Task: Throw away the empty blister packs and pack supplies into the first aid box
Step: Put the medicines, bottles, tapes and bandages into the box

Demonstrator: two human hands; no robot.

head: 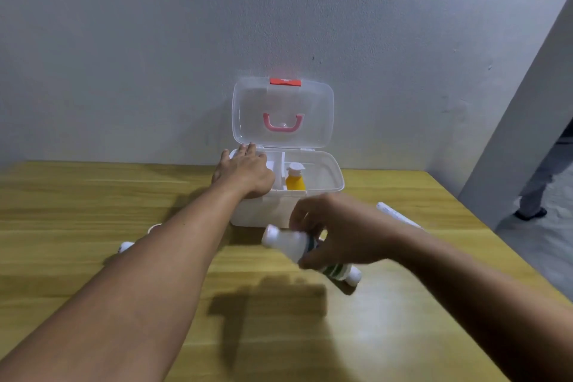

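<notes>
Your left hand [245, 170] lies flat, fingers spread, on the left rim of the first aid box [279, 211], grip released and holding nothing; it covers most of the box's left compartment, so what's inside there can't be seen. The box sits at the back of the wooden worktop [93, 195], near the wall, w/ its clear lid [282, 115] standing upright, red latch [285, 82] at the top and pink handle [282, 124] showing through the plastic. In the compartment right of the divider stands a yellow bottle [294, 178] w/ a white cap, upright.

Your right hand [338, 229] is above the worktop in front of the box, grip clenched round a white bottle [291, 245] w/ a green-striped label. The bottle is tilted, cap end pointing left and up; it's motion-blurred and the label text can't be read. The lower end past your thumb is smeared, so where the bottle ends is hard to tell.

Behind your right wrist a white wrapped roll or tube [398, 215] lies on the worktop, partly hidden; what it is stays unclear. Under your left forearm, two small white items [125, 246] poke out, mostly covered, not identifiable.

At the far right edge, someone's legs [539, 192] stand on the floor, cut off by the frame.
</notes>
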